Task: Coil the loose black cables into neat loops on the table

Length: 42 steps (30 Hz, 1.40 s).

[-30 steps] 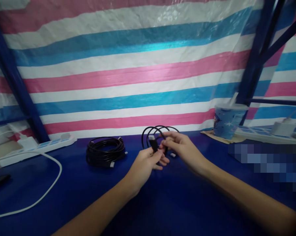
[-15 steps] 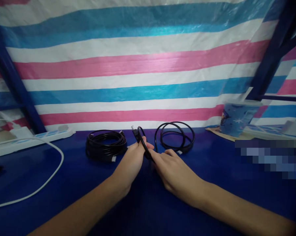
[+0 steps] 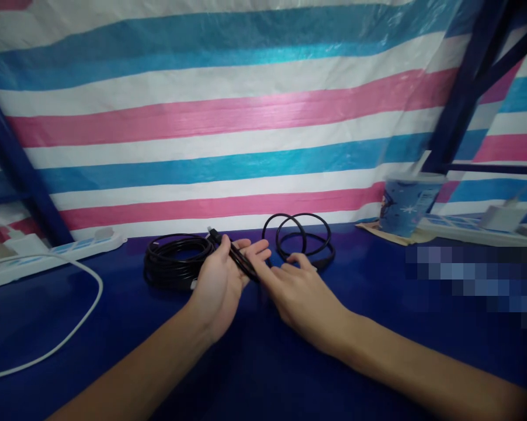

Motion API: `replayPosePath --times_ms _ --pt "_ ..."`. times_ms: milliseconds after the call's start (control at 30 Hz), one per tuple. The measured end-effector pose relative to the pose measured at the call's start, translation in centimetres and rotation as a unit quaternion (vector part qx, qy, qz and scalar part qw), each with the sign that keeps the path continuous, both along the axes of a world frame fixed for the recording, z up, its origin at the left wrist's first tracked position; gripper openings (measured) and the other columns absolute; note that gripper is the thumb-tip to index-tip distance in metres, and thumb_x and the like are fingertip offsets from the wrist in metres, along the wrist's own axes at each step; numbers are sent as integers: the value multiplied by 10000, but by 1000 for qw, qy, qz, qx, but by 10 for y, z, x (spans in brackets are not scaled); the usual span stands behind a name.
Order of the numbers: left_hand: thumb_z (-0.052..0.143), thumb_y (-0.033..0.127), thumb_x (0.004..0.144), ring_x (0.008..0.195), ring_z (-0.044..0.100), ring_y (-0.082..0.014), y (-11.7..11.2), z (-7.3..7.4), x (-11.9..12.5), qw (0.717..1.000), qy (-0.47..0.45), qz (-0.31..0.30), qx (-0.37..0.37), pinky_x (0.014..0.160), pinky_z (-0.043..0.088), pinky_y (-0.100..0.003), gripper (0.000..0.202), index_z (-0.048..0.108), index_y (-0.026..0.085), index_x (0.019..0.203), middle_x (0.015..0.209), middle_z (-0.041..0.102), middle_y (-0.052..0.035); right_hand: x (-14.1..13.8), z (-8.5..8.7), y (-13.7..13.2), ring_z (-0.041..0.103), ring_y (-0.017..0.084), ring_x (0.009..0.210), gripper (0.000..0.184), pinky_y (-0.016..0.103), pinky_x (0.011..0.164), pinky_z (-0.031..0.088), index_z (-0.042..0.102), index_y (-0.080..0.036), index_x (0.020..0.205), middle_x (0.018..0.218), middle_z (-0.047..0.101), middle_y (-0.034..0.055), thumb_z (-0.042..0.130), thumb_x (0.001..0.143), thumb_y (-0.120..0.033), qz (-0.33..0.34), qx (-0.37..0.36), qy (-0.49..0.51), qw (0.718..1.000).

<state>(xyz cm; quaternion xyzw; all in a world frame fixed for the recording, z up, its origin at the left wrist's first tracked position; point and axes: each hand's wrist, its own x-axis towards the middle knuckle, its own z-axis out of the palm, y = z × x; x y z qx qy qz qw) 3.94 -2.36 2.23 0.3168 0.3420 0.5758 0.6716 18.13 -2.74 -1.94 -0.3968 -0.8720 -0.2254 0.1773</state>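
Observation:
A black cable (image 3: pixel 241 262) runs between my two hands above the table. Its plug (image 3: pixel 214 235), with a metal tip, points up and away past my left thumb. My left hand (image 3: pixel 222 286) holds folded strands of the cable under the thumb, palm turned up and the other fingers extended. Thumb and index finger of my right hand (image 3: pixel 302 298) grip the same cable farther along, its other fingers loosely bent. Loose loops of black cable (image 3: pixel 323 261) lie just beyond the right hand, seemingly part of the same cable. A coiled black cable (image 3: pixel 169 275) rests beside my left hand.
On the blue table (image 3: pixel 263 374), a white power strip (image 3: pixel 83 249) and a white cord (image 3: pixel 97 298) are at left. A blue patterned cup (image 3: pixel 408 207) with a straw stands back right, near another power strip (image 3: pixel 460 231). A striped sheet (image 3: pixel 246 123) hangs behind.
The upright bend of cable between my hands has been laid down along the left palm. My left hand has turned more palm-up with its fingers extended. The view has shifted slightly right.

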Motion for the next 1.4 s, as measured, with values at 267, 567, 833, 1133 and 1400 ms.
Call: replayPosePath --times_ms 267,567,833,1133,1400 --pt "365 304 978 361 457 -55 21 1 -19 998 57 14 34 425 393 -175 261 419 169 760 557 515 33 -5 12 -21 602 224 687 340 422 779 363 563 -103 1192 810 663 94 382 904 -96 67 45 -28 996" --pt "445 353 942 307 102 -14 31 7 -39 988 92 -123 21 327 143 -166 377 379 173 617 436 215 98 13 3 18 631 228 866 321 347 734 458 537 -96 1131 1027 652 172 450 919 -321 -88 -299 290 905" --pt "417 392 940 336 111 -15 18 9 -33 947 235 -199 97 360 136 -162 394 360 177 615 450 214 91 38 32 22 668 186 875 397 294 703 510 556 -130 1210 1106 662 150 327 961 -337 -25 -340 336 878" --pt "437 431 926 336 241 -31 18 -6 -24 936 276 -126 180 392 252 -173 391 360 182 635 444 264 88 50 35 33 621 245 950 660 398 818 496 378 -131 1346 1144 615 148 628 783 -366 -16 -142 423 895" --pt "491 451 909 640 610 -130 15 -15 -13 951 246 -106 157 547 459 -213 365 607 124 795 698 634 -50 14 15 7 595 196 1099 361 354 932 494 498 -127 1240 1220 611 116 391 967 -339 110 -190 326 920"
